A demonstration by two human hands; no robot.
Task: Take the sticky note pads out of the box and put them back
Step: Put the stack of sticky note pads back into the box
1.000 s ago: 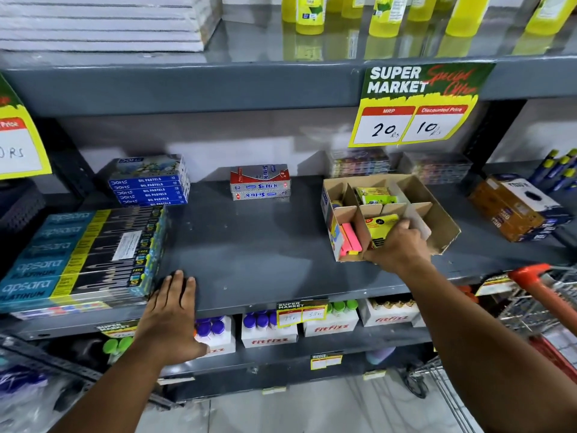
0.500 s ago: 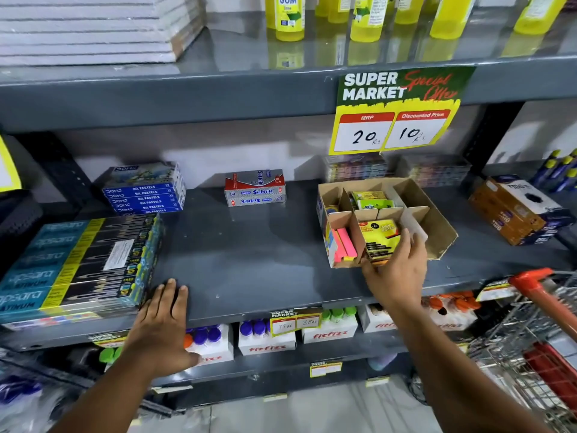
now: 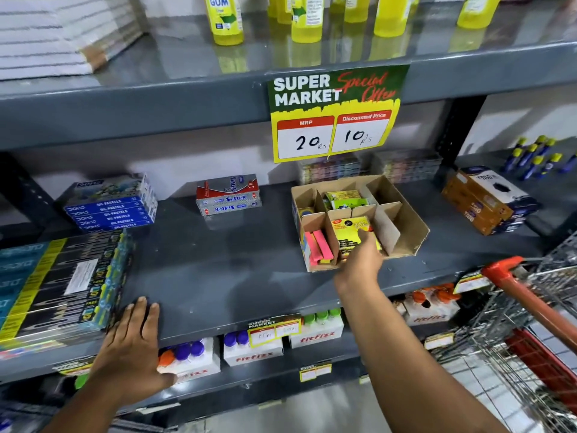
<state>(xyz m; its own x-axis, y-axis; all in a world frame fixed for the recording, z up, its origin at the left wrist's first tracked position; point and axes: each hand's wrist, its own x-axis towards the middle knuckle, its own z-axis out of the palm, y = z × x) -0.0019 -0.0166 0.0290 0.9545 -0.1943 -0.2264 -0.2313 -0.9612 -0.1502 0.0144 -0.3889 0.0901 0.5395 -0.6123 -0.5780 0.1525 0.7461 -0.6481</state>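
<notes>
A divided cardboard box (image 3: pixel 406 223) stands on the middle grey shelf (image 3: pixel 218 264). Its front middle compartment holds a yellow sticky note pad (image 3: pixel 348 234), and my right hand (image 3: pixel 359 264) grips that pad's lower edge, thumb on its face. Pink sticky note pads (image 3: pixel 318 248) lie in the front left compartment. Green packs (image 3: pixel 343 198) fill the rear middle compartment. The right compartments look empty. My left hand (image 3: pixel 134 342) rests flat on the shelf's front edge, fingers apart, holding nothing.
Pencil boxes (image 3: pixel 59 285) are stacked beside my left hand. Oil pastel boxes (image 3: pixel 112 207) and pen boxes (image 3: pixel 228 198) stand further back. Brown boxes (image 3: pixel 487 198) sit to the right. A shopping cart (image 3: pixel 530 314) with a red handle is at lower right. A price sign (image 3: pixel 334 114) hangs above the box.
My right hand shifted from inside the box to its front edge, taking hold of the yellow pad and lifting it so its face shows. My left hand stayed on the shelf edge.
</notes>
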